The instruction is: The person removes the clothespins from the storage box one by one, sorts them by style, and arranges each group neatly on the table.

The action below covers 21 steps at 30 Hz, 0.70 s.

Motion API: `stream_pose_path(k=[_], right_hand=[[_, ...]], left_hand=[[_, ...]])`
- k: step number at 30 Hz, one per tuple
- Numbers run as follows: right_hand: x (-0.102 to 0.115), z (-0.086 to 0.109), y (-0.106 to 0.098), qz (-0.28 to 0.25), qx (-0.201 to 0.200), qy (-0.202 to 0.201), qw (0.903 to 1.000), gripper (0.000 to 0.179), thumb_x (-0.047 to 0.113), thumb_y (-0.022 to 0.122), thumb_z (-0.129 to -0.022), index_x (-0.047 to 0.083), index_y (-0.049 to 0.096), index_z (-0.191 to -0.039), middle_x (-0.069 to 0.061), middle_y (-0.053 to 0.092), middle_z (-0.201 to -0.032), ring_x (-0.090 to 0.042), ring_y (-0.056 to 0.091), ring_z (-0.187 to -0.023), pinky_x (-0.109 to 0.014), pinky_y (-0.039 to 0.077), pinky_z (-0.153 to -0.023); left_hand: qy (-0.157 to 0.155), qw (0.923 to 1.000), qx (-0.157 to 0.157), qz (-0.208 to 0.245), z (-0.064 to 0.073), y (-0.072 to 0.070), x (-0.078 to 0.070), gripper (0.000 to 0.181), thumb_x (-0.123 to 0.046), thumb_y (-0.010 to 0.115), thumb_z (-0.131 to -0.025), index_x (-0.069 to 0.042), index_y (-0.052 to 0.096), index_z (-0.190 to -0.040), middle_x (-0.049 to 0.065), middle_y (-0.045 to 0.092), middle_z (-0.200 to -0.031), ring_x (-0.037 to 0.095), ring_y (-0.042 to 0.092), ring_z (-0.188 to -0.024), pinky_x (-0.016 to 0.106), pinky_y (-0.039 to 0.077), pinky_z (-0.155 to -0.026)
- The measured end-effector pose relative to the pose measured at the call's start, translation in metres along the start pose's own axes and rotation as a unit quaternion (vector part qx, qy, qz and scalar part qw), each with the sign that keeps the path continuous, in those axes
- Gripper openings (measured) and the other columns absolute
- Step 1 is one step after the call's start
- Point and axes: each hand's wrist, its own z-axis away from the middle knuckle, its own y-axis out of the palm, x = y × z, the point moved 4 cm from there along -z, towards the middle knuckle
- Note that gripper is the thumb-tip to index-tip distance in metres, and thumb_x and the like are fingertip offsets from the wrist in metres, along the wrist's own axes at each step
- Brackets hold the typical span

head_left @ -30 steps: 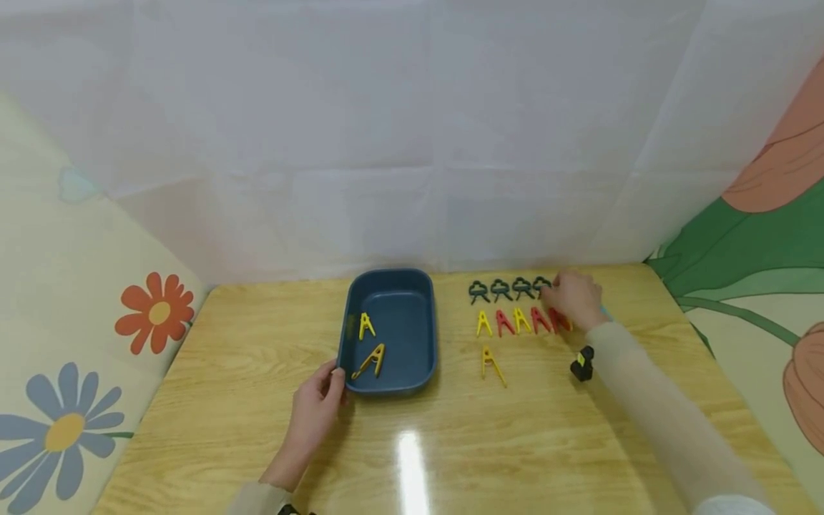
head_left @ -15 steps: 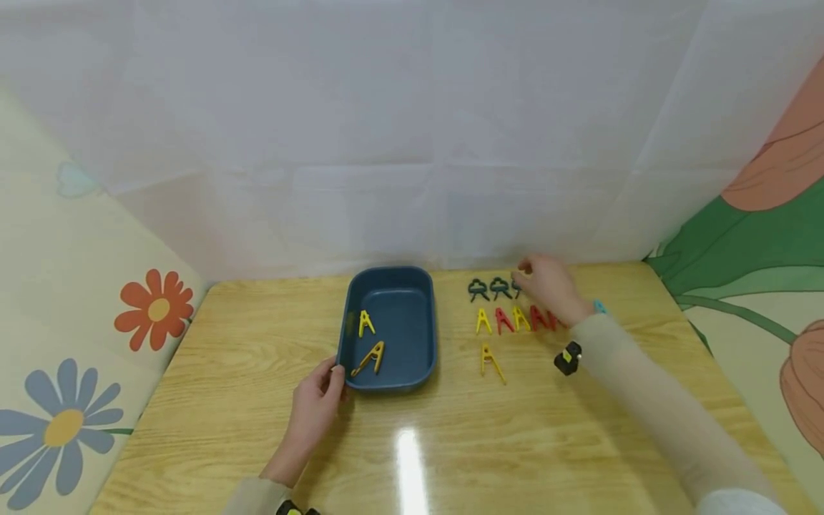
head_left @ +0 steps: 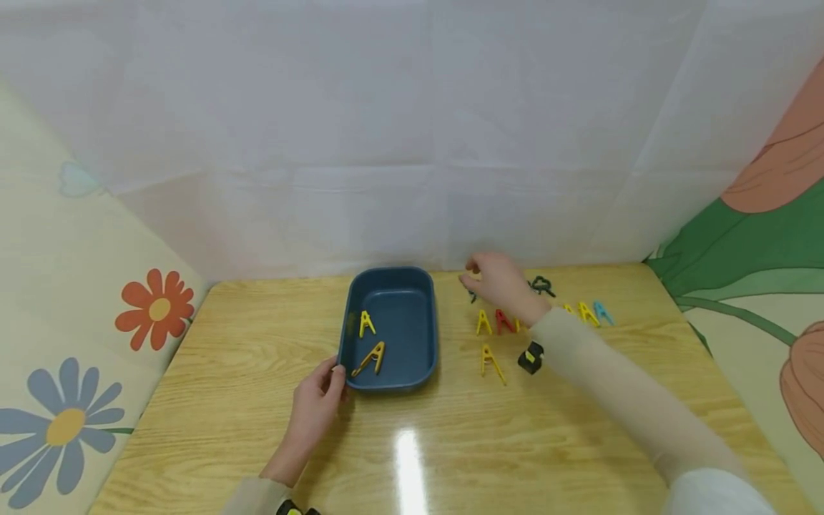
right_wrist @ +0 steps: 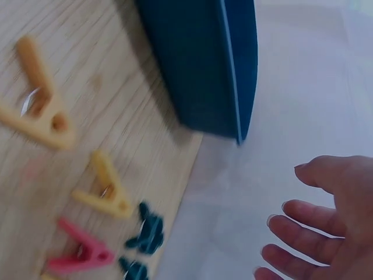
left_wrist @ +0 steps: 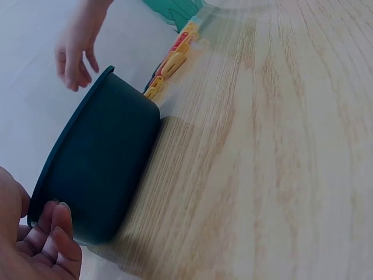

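Observation:
My left hand (head_left: 315,397) grips the near left corner of a dark blue plastic bin (head_left: 402,332); in the left wrist view its fingers (left_wrist: 49,233) bend against the outer wall below the rim. Inside the bin lie a small yellow spring clip (head_left: 366,323) and a larger orange-yellow one (head_left: 370,359). My right hand (head_left: 505,282) hovers over the left end of a back row of dark green clips (head_left: 543,286), partly hiding them. Its fingers are spread and hold nothing in the right wrist view, where two dark green clips (right_wrist: 150,230) show below the bin.
A front row holds a yellow clip (head_left: 483,322), a red clip (head_left: 504,321), several others under my forearm, and a light blue clip (head_left: 603,312) at the right end. Nearer me lies a larger orange-yellow clip (head_left: 491,363). A white sheet (head_left: 412,179) hangs behind the table.
My right hand has travelled left along the dark green clips, from the right end of the row to the left end, uncovering the yellow and light blue clips. My left hand stays on the bin.

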Motion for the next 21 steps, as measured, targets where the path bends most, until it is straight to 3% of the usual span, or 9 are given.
stream_pose_path(k=[8, 16, 21], right_hand=[[0.042, -0.018, 0.011, 0.009, 0.027, -0.047, 0.9985, 0.03, 0.028, 0.067, -0.102, 0.001, 0.071, -0.115, -0.015, 0.073, -0.111, -0.029, 0.068, -0.103, -0.043, 0.055, -0.091], [0.083, -0.036, 0.029, 0.059, 0.056, -0.071, 0.9942, 0.03, 0.032, 0.068, -0.103, 0.005, 0.07, -0.117, -0.01, 0.073, -0.113, -0.026, 0.069, -0.102, -0.04, 0.055, -0.09], [0.101, -0.048, 0.046, 0.051, 0.063, -0.076, 0.9938, 0.029, 0.034, 0.068, -0.103, 0.008, 0.071, -0.116, -0.007, 0.073, -0.112, -0.022, 0.068, -0.099, -0.037, 0.055, -0.087]], left_hand=[[-0.005, 1.0, 0.002, 0.003, 0.001, -0.001, -0.001, 0.037, -0.016, 0.049, -0.111, 0.005, 0.059, -0.14, 0.012, 0.066, -0.085, 0.016, 0.061, -0.073, 0.025, 0.049, -0.06], [0.004, 1.0, -0.004, -0.001, -0.002, -0.001, 0.001, 0.037, -0.016, 0.049, -0.111, 0.006, 0.06, -0.138, 0.012, 0.067, -0.085, 0.015, 0.062, -0.073, 0.024, 0.05, -0.062], [0.011, 0.9999, -0.006, -0.004, -0.003, -0.002, 0.002, 0.036, -0.015, 0.049, -0.111, 0.006, 0.061, -0.137, 0.012, 0.067, -0.084, 0.015, 0.062, -0.074, 0.024, 0.05, -0.064]])
